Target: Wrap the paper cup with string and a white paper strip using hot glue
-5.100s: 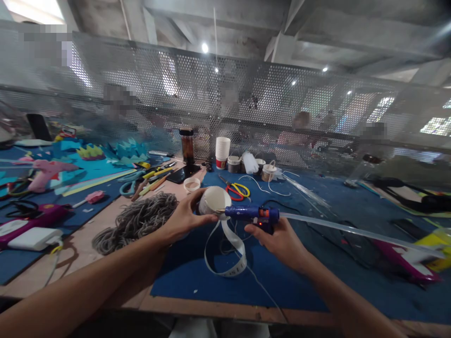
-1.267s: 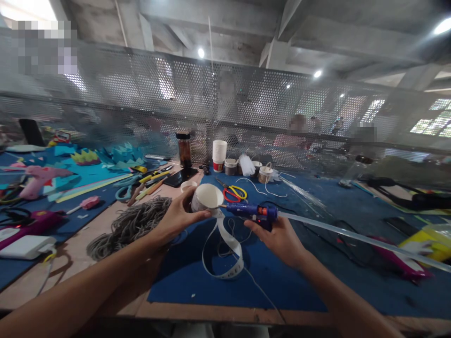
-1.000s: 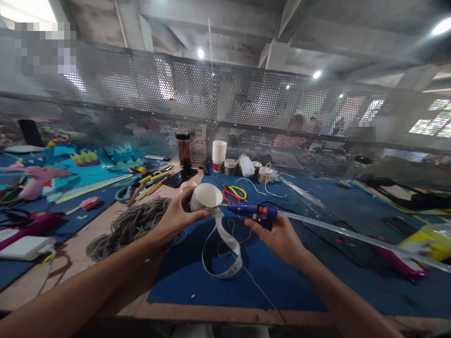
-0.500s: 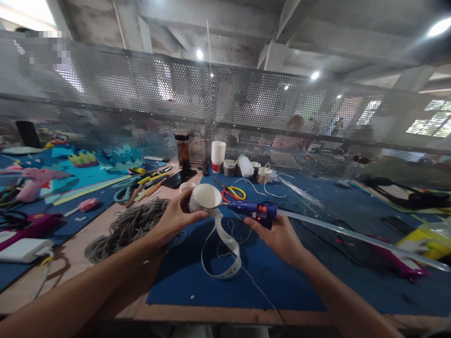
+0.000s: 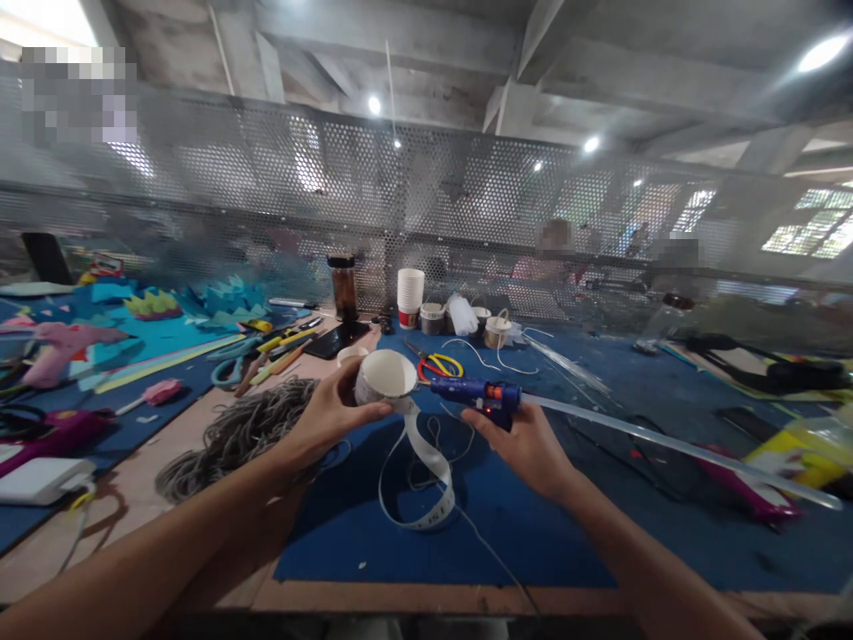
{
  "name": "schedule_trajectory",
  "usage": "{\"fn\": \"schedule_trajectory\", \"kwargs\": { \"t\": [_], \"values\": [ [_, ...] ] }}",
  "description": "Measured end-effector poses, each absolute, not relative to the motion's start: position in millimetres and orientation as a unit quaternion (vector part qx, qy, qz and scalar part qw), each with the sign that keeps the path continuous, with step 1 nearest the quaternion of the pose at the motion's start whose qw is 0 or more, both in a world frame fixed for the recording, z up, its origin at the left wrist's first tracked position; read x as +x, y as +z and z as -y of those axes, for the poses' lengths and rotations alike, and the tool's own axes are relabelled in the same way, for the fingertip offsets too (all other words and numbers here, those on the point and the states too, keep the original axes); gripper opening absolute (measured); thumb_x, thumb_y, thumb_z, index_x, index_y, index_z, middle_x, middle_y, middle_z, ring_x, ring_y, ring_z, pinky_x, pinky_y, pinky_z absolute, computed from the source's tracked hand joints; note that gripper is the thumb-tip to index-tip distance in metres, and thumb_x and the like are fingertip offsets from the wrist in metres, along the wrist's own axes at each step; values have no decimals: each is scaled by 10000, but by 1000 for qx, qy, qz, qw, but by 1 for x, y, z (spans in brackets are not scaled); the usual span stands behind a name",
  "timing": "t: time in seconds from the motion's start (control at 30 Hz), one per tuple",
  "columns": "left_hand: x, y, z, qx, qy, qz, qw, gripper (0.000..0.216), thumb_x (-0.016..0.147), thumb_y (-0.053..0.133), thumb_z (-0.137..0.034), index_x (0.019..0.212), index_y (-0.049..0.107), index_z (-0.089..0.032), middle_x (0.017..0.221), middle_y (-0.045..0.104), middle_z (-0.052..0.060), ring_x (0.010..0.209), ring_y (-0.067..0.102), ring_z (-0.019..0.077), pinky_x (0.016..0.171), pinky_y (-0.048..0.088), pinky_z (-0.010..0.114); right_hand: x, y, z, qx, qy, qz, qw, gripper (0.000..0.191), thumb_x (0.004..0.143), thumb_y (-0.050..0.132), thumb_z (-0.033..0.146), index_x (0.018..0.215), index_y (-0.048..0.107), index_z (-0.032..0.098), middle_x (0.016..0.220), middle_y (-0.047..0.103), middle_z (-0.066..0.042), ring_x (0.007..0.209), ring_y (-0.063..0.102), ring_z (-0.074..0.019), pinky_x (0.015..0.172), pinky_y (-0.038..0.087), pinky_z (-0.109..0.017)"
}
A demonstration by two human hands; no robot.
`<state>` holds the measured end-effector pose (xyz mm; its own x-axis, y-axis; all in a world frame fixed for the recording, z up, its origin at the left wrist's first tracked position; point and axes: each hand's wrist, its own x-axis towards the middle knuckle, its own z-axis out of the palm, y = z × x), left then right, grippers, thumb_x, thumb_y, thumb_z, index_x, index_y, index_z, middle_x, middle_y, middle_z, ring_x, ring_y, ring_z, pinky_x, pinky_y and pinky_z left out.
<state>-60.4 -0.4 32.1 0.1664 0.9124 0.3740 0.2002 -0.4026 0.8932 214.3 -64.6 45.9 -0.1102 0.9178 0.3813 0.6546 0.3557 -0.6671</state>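
Note:
My left hand point(image 5: 339, 409) is closed round a short white paper cup point(image 5: 386, 375), tilted so its open mouth faces me. From the cup's side a printed white ribbon point(image 5: 433, 458) hangs in a loop down to the blue mat. My right hand point(image 5: 533, 449) grips a blue glue gun point(image 5: 473, 391) with a small red light showing. A long clear glue stick point(image 5: 633, 431) sticks out of its back. The gun's nozzle points left, close to the cup's right side; whether it touches cannot be made out.
A heap of grey cord point(image 5: 233, 436) lies left of the cup. Behind are red-and-yellow-handled pliers point(image 5: 441, 364), a stack of paper cups point(image 5: 410, 298), small cord-wrapped baskets point(image 5: 497, 332), a phone point(image 5: 338, 339) and a brown jar point(image 5: 344, 289). A perforated metal screen point(image 5: 400, 196) closes the back.
The view has shifted very slightly. Both hands keep their grips, and the cup and glue gun hold nearly the same position to each other.

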Motion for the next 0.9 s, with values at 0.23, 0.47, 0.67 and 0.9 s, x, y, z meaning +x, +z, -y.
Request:
{"fn": "schedule_trajectory", "kwargs": {
  "t": [0.23, 0.47, 0.67, 0.9],
  "values": [
    [-60, 33, 2, 673, 491, -411, 370, 717, 626, 863, -404, 1253, 607, -171, 1232, 677, 118, 1167, 622, 327, 1009, 502, 431, 215, 44, 63, -539, 165, 724, 398, 367, 914, 602, 531, 948, 741, 193, 525, 572, 24, 508, 538, -152, 522, 410, -265],
    [-59, 35, 2, 669, 494, -406, 380, 696, 612, 868, -355, 1231, 616, -158, 1211, 684, 116, 1168, 616, 323, 1019, 496, 422, 216, 39, 61, -535, 167, 718, 412, 352, 912, 605, 519, 871, 730, 193, 521, 556, 30, 497, 513, -136, 506, 397, -255],
    [-60, 32, 1, 676, 491, -394, 383, 708, 609, 875, -358, 1243, 622, -169, 1205, 689, 114, 1162, 619, 329, 1018, 498, 441, 216, 39, 61, -533, 167, 719, 413, 350, 914, 602, 514, 859, 725, 191, 523, 559, 30, 505, 520, -135, 517, 405, -255],
    [-61, 30, 1, 675, 488, -389, 394, 690, 600, 879, -351, 1220, 637, -168, 1225, 677, 111, 1130, 632, 317, 997, 509, 435, 216, 40, 60, -540, 157, 716, 413, 355, 911, 603, 508, 810, 705, 183, 511, 552, 30, 507, 527, -137, 520, 402, -255]
  ]
}}
